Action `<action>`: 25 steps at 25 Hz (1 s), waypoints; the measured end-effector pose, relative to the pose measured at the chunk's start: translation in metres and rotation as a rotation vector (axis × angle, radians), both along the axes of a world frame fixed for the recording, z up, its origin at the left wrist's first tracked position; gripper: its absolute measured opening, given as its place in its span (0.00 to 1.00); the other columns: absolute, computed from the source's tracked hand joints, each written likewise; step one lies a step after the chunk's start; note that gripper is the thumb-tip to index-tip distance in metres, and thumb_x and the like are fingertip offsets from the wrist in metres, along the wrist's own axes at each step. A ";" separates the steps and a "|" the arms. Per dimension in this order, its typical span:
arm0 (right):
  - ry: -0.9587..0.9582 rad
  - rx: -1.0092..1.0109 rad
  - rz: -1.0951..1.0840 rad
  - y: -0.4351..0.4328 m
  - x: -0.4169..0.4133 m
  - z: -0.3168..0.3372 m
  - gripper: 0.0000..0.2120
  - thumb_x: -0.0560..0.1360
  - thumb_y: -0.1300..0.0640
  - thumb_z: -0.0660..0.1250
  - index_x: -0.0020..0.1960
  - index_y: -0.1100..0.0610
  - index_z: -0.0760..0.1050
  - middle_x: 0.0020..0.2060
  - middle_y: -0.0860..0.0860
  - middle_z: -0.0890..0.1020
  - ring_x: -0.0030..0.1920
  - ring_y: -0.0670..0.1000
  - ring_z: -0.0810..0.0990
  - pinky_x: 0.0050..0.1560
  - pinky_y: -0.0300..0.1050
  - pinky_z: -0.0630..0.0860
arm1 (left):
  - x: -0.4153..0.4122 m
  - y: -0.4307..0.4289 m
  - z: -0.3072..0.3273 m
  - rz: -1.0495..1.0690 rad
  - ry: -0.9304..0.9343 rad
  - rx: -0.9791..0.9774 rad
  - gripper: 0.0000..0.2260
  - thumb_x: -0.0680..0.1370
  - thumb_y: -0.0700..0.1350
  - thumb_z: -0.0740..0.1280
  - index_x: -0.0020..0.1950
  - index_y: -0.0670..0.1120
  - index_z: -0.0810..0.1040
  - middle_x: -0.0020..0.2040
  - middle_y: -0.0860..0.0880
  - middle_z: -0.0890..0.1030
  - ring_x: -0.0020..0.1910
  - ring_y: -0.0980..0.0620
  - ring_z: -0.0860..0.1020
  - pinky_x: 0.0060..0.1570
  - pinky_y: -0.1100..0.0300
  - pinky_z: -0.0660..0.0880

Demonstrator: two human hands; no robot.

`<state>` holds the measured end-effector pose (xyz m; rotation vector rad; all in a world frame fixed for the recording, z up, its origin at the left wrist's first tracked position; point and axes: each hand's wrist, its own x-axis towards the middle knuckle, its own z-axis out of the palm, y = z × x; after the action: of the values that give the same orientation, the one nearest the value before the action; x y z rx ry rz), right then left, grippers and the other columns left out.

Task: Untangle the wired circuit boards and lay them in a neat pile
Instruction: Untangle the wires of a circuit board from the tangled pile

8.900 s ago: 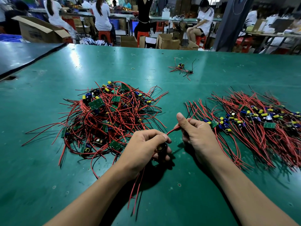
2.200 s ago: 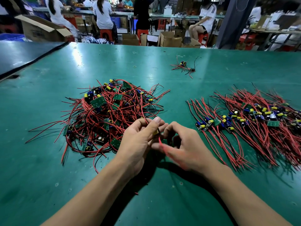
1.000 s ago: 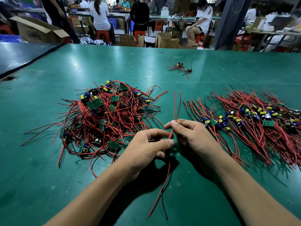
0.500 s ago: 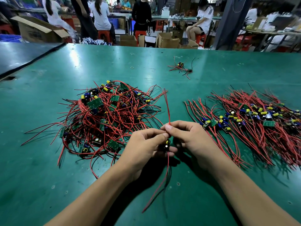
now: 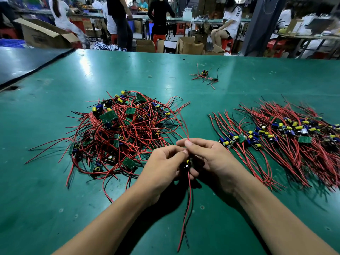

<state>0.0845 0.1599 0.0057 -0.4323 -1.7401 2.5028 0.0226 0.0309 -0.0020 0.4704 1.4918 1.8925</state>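
Note:
A tangled heap of small green circuit boards with red and black wires lies left of centre on the green table. To the right spreads a sorted pile of wired boards, wires fanned out and boards in a row. Between them, my left hand and my right hand together hold one wired circuit board, mostly hidden by my fingers. Its red and black wires hang down toward me. My right thumb and forefinger pinch a red wire that rises away from me.
Two stray wired boards lie far back on the table. A dark mat covers the far left corner. Beyond the table's far edge stand cardboard boxes, stools and several people at other benches.
The red wires that stood up from my right fingers have tilted left and bent. The hanging wires have swung slightly right. Both hands stay together on the same board.

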 end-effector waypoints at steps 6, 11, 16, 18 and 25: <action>0.014 0.193 -0.038 -0.004 0.000 -0.005 0.10 0.81 0.54 0.67 0.47 0.58 0.84 0.26 0.54 0.75 0.22 0.50 0.69 0.22 0.39 0.67 | 0.001 0.001 -0.003 0.019 0.136 -0.031 0.07 0.80 0.37 0.65 0.48 0.34 0.79 0.37 0.43 0.83 0.32 0.45 0.81 0.31 0.57 0.80; -0.048 0.361 -0.260 0.002 -0.009 -0.006 0.15 0.83 0.52 0.63 0.45 0.59 0.83 0.23 0.46 0.70 0.20 0.43 0.64 0.20 0.34 0.62 | 0.003 0.002 -0.002 0.012 0.150 -0.078 0.05 0.80 0.36 0.65 0.47 0.35 0.78 0.35 0.38 0.81 0.30 0.45 0.81 0.29 0.57 0.79; -0.015 -0.132 -0.258 0.010 -0.013 -0.002 0.20 0.84 0.50 0.58 0.47 0.62 0.83 0.27 0.45 0.75 0.22 0.42 0.59 0.19 0.33 0.57 | 0.002 0.000 0.000 -0.066 0.130 -0.078 0.05 0.79 0.35 0.65 0.45 0.37 0.78 0.35 0.39 0.80 0.30 0.43 0.81 0.30 0.56 0.80; -0.018 -0.103 -0.199 0.011 -0.012 -0.003 0.21 0.84 0.49 0.57 0.47 0.60 0.84 0.26 0.44 0.76 0.22 0.42 0.59 0.19 0.33 0.57 | 0.002 0.000 0.000 -0.059 0.118 -0.069 0.05 0.79 0.35 0.64 0.45 0.38 0.79 0.35 0.40 0.81 0.30 0.43 0.81 0.31 0.53 0.81; -0.014 0.255 -0.002 -0.007 -0.002 -0.005 0.17 0.79 0.45 0.69 0.42 0.59 0.80 0.24 0.57 0.72 0.20 0.53 0.70 0.23 0.42 0.70 | 0.003 0.002 -0.004 -0.021 0.180 -0.056 0.07 0.81 0.37 0.63 0.52 0.34 0.79 0.34 0.41 0.79 0.28 0.46 0.80 0.29 0.57 0.79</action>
<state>0.0828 0.1527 0.0002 -0.4326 -2.0261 2.2383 0.0258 0.0330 -0.0061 0.6416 1.6441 1.8268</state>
